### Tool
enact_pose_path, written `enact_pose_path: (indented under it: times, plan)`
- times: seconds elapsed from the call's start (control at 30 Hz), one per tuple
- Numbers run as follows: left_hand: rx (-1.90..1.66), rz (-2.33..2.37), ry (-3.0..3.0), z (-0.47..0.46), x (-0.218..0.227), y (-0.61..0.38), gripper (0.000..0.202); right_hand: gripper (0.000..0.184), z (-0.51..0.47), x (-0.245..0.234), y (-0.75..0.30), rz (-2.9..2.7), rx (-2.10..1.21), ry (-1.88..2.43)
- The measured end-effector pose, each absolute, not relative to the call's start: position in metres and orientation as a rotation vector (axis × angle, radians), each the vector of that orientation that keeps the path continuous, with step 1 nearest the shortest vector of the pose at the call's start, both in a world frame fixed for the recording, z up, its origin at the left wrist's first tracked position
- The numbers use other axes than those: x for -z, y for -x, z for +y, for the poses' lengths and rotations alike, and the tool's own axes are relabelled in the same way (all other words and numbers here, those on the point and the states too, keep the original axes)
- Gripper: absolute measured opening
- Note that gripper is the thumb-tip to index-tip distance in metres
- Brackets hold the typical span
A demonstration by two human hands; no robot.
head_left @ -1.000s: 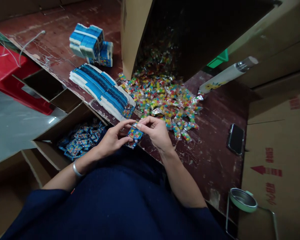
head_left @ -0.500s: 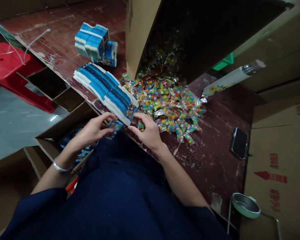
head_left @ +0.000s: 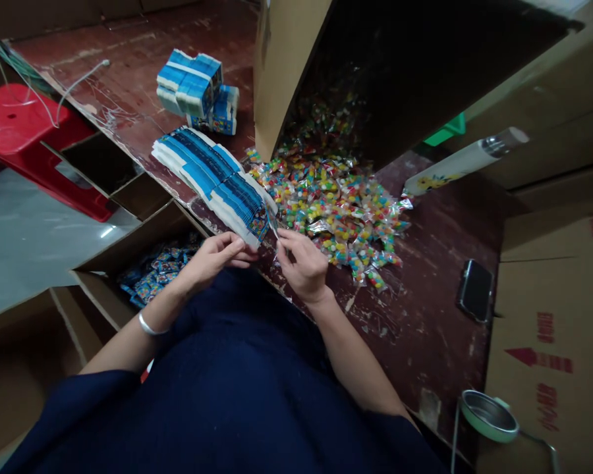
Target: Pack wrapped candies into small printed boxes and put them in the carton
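A long fanned row of blue-and-white printed packets [head_left: 207, 172] lies along the table edge. At its near end, my right hand [head_left: 304, 264] pinches a single flat packet [head_left: 271, 217] that stands up from the row. My left hand [head_left: 218, 260] is beside the same end, palm inward, fingers loosely stretched and nothing visible in them; its fingertips are close to the last packet's white edge. Small clear bags of multicoloured candy [head_left: 336, 210] are heaped just beyond my right hand. Below my left forearm, a cardboard box [head_left: 123, 247] contains many filled blue packets [head_left: 163, 270].
Banded bundles of blue packets [head_left: 190, 82] sit farther back. A big tipped carton [head_left: 284, 72] opens onto the candy heap. To the right are a white flask [head_left: 449, 168], a phone [head_left: 475, 291] and a green-rimmed metal bowl [head_left: 489, 415]. A red stool [head_left: 24, 131] stands at left.
The small blue packet that was in my left hand is gone from it, and that hand has come to the row's end. My right hand has taken hold of a packet and raised its edge.
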State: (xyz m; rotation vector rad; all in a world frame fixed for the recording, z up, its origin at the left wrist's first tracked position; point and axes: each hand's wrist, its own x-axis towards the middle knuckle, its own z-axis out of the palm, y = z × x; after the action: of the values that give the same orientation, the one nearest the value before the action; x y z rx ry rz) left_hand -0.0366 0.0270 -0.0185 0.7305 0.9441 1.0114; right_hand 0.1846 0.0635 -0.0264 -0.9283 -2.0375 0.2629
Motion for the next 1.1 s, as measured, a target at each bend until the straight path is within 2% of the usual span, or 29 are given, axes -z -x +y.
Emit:
enact_pose_path:
  times: [0.1, 0.27, 0.37, 0.43, 0.5, 0.6, 0.7, 0.87, 0.97, 1.1]
  plan:
    - [-1.06, 0.773, -0.493, 0.03, 0.022, 0.016, 0.052, 0.023, 0.038, 0.023, -0.189, -2.093, -0.236, 0.787]
    - [-1.025, 0.683, -0.483, 0.031, 0.019, 0.009, 0.066, 0.022, 0.014, 0.013, -0.193, -2.165, -0.509, 0.774]
    - [-0.935, 0.652, -0.62, 0.028, 0.018, 0.012, 0.071, 0.044, 0.018, -0.002, -0.196, -2.091, -0.718, 0.932]
    - [-0.878, 0.663, -0.723, 0.025, 0.017, 0.013, 0.067, 0.052, 0.024, -0.011, -0.199, -2.084, -0.847, 1.031]
    - [-0.837, 0.679, -0.803, 0.022, 0.015, 0.013, 0.061, 0.049, 0.028, -0.018, -0.201, -2.082, -0.947, 1.072]
    - [-0.733, 0.673, -0.875, 0.018, 0.013, 0.012, 0.053, 0.032, 0.031, -0.022, -0.204, -1.993, -1.124, 1.102]
    - [-0.711, 0.72, -0.865, 0.016, 0.014, 0.008, 0.044, 0.036, 0.029, -0.022, -0.205, -1.797, -1.186, 1.157]
    - [-1.001, 0.873, -0.767, 0.012, 0.019, -0.007, 0.04, 0.042, 0.02, -0.008, -0.197, -1.536, -1.144, 1.222]
    - [-1.161, 0.954, -0.699, 0.009, 0.022, -0.018, 0.038, 0.032, 0.013, 0.003, -0.189, -1.45, -1.213, 1.268]
    - [-1.378, 1.082, -0.752, 0.003, 0.026, -0.026, 0.041, 0.029, 0.012, 0.013, -0.178, -1.368, -1.108, 1.316]
